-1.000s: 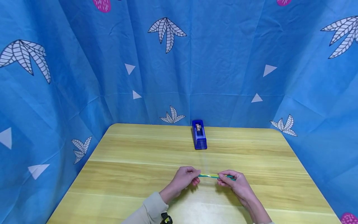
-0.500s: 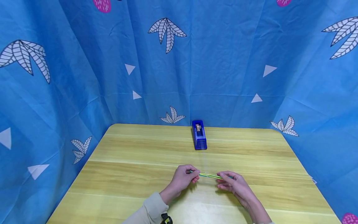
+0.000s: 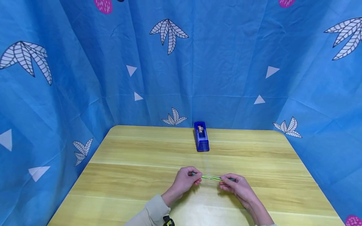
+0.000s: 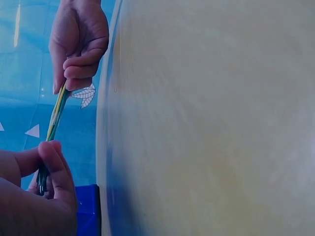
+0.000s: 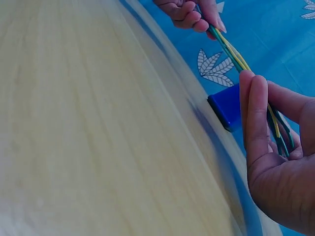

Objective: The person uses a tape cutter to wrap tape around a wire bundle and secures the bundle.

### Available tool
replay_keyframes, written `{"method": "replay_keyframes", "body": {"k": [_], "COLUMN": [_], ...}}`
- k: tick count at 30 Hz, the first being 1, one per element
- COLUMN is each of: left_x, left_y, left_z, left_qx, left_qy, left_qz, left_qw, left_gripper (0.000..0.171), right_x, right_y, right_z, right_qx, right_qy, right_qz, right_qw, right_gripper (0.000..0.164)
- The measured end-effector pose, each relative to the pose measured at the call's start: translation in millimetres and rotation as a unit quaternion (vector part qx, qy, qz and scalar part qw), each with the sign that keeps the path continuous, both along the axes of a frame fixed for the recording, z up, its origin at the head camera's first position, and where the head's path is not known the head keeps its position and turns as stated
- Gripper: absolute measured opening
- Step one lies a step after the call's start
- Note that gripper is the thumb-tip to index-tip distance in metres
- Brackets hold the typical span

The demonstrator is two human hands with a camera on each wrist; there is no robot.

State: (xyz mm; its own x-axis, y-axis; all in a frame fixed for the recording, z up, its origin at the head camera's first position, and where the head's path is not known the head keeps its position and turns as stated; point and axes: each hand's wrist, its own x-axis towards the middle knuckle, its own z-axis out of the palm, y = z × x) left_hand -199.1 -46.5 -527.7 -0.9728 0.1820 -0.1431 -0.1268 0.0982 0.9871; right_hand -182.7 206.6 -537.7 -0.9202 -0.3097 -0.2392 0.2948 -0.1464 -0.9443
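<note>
A thin bundle of green and yellow wires (image 3: 210,177) is held level above the table. My left hand (image 3: 185,179) pinches its left part between thumb and fingers, and a dark end pokes out past the grip. At the other side my right hand (image 3: 237,185) pinches the bundle; loose green and yellow ends (image 5: 276,125) show behind the fingers in the right wrist view. A clear strip of tape (image 3: 207,166) runs from the blue tape dispenser (image 3: 201,138) toward the middle of the bundle, where a shiny patch shows on the wires.
The dispenser stands near the back edge of the wooden table (image 3: 127,182), with a small tape roll (image 3: 200,129) in it. A blue patterned curtain (image 3: 220,62) hangs behind the table and along both sides.
The bundle has turned a little in my fingers: more yellow faces up, and its left end now shows beyond my left thumb. Both hands stay nearly in place; the dispenser has not moved.
</note>
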Motion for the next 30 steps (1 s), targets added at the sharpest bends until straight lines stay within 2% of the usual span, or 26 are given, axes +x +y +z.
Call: {"method": "replay_keyframes", "body": {"k": [4, 10, 15, 23, 30], "left_x": [0.1, -1.1, -2.1, -3.4, -6.0], "left_y": [-0.2, -1.8, -2.9, -4.8, -2.8], "left_z": [-1.3, -0.5, -1.1, -1.5, -2.1], "left_qx": [0.0, 0.008, 0.017, 0.044, 0.036], "left_qy": [-0.018, -0.028, -0.031, -0.022, 0.002], "left_qz": [-0.003, -0.005, -0.007, -0.017, -0.007], "left_qw": [0.9998, 0.9996, 0.9994, 0.9986, 0.9993], "left_gripper": [0.016, 0.024, 0.022, 0.012, 0.008], "right_x": [-0.4, -1.6, -2.0, -1.8, -4.7], "right_y": [-0.2, -3.0, -3.3, -3.4, -3.5], "right_z": [-1.6, -1.3, 2.2, 1.2, -0.5], "right_qx": [0.007, 0.048, 0.059, 0.058, 0.056], "right_qy": [0.011, 0.024, 0.035, 0.026, 0.004], "right_qz": [-0.015, -0.048, -0.049, -0.048, -0.053], "right_qw": [1.0, 0.997, 0.996, 0.997, 0.997], "right_gripper": [0.015, 0.021, 0.027, 0.027, 0.043]}}
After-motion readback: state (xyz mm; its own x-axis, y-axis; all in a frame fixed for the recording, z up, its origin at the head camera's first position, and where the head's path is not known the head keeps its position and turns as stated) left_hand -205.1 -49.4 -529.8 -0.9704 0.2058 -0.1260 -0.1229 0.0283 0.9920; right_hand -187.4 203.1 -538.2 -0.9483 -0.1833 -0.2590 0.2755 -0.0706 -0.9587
